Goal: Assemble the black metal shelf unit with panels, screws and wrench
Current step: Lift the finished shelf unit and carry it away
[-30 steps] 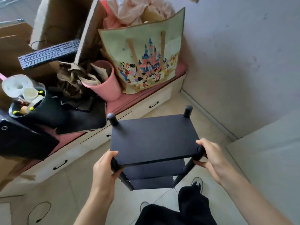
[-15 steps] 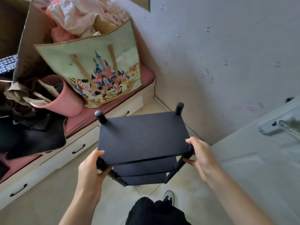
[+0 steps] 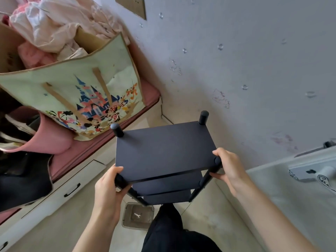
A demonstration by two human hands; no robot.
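left of the black three-tier metal shelf unit (image 3: 164, 151) stands a cartoon-castle tote bag (image 3: 78, 93). we carry the unit off the floor: our left hand (image 3: 109, 186) wraps its near-left post, our right hand (image 3: 229, 168) its near-right. all panels look mounted; we judge only placement remains.

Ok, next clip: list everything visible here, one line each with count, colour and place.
shelf unit: one, black, three panels showing, centre, held by both hands
tote bag: one, cream with cartoon castle print, on the pink bench, left
clothes: pile, pale pink, top left
bucket: one, pink, left of the bag
drawers: white, black handles, under the bench
plastic tray: one, clear, on the floor below the shelf
left hand: grips the near left post
right hand: grips the near right post
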